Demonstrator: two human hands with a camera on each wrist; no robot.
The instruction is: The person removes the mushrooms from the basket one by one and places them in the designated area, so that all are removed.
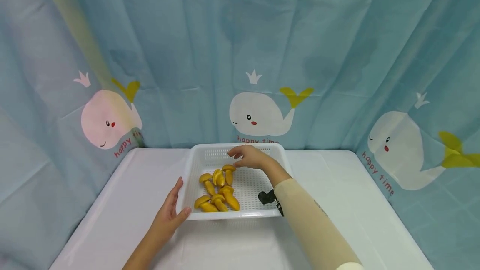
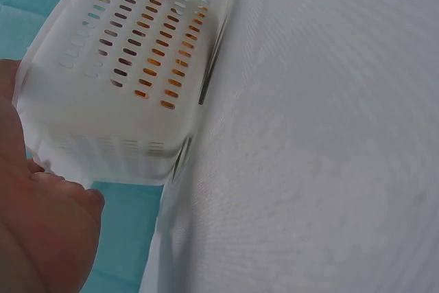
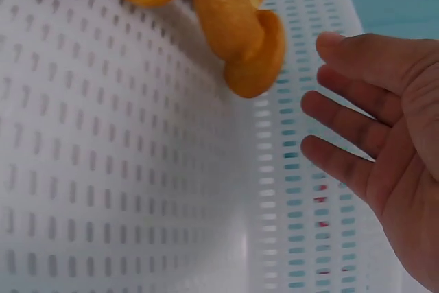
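Several yellow-brown mushrooms (image 1: pixel 229 197) lie grouped in the left half of a white perforated plastic basket (image 1: pixel 240 215). My left hand (image 1: pixel 169 211) is beside the basket's left wall, fingers extended and thumb at the front left corner. In the left wrist view, part of that hand (image 2: pixel 44 228) shows by the basket's outer wall. My right hand (image 1: pixel 249 156) hovers over the far part of the basket, fingers loosely bent with nothing between them. In the right wrist view its fingertips are apart from the nearest mushroom (image 3: pixel 236 29).
The basket stands on a white table (image 1: pixel 326 170) against a blue curtain (image 1: pixel 180 53) printed with whales. A small black object (image 1: pixel 267 197) shows at the basket's right side, next to my right sleeve (image 1: pixel 307 216).
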